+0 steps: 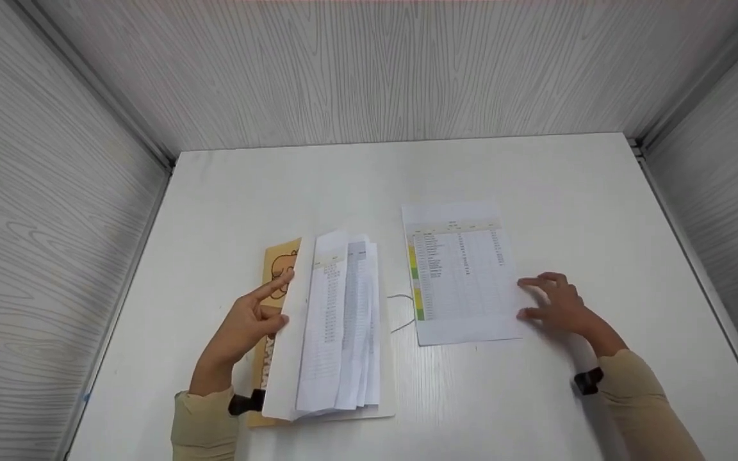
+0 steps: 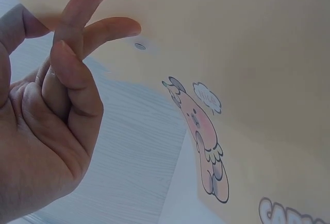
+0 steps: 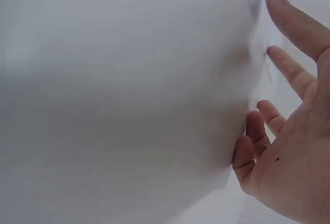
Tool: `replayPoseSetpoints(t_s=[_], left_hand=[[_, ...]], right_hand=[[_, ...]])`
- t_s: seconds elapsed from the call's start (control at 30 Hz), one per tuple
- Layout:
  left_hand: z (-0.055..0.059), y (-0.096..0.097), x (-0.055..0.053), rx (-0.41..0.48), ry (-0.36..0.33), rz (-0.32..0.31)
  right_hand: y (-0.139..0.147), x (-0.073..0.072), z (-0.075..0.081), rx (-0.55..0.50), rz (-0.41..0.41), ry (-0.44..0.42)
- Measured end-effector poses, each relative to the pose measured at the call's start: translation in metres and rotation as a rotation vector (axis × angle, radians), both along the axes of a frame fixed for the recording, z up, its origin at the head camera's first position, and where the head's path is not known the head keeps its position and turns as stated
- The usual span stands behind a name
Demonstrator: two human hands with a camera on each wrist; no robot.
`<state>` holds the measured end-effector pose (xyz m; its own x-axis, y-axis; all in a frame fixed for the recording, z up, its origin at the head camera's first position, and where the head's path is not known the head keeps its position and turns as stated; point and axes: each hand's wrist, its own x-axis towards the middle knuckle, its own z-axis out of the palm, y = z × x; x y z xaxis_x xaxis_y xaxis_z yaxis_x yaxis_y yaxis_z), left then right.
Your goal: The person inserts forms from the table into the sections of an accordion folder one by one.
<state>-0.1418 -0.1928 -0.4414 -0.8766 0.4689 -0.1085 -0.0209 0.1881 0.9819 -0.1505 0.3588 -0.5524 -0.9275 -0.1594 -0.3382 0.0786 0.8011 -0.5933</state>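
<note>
A folder with a yellow cover [image 2: 268,80] bearing a cartoon drawing [image 2: 198,131] lies left of centre, its cover tilted up. Several printed sheets [image 1: 324,314] stand slightly fanned inside it. At the cover's left edge is my left hand [image 1: 244,330], index finger and thumb stretched out against it; the left wrist view shows a fingertip close by a small metal eyelet [image 2: 139,46]. To the right lies a single printed sheet [image 1: 462,275] with a table and coloured strips along its left side. My right hand [image 1: 555,304] has its spread fingertips at that sheet's right edge.
A thin dark cord [image 1: 401,296] runs between the folder and the single sheet. The white table [image 1: 343,186] is enclosed by wood-grain panels [image 1: 369,70] at the back and both sides. Dark bands [image 1: 589,381] sit at both wrists.
</note>
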Motion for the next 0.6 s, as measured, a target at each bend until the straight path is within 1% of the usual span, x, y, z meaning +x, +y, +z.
replayPoseSetpoints(t_s=[0.07,0.13,0.23,0.3,0.43,0.53,0.6], left_hand=[[0.001,0.000,0.000,-0.013,-0.007,0.009],[0.002,0.000,0.000,-0.020,-0.012,0.013],[0.001,0.000,0.000,-0.023,-0.012,0.009],[0.001,0.000,0.000,-0.020,-0.010,0.005],[0.001,0.000,-0.001,-0.023,-0.004,-0.002],[0.001,0.001,-0.001,-0.029,-0.007,-0.005],[0.002,0.001,-0.002,-0.030,-0.009,-0.008]], right_hand=[[-0.004,-0.010,-0.001,-0.050,-0.041,0.008],[-0.011,-0.020,-0.001,-0.061,-0.078,0.012],[-0.023,-0.035,0.000,-0.008,-0.106,0.007],[-0.032,-0.042,0.002,0.033,-0.126,-0.008],[-0.050,-0.051,0.005,0.104,-0.169,-0.045],[-0.060,-0.053,0.007,0.132,-0.199,-0.071],[-0.065,-0.055,0.008,0.134,-0.220,-0.083]])
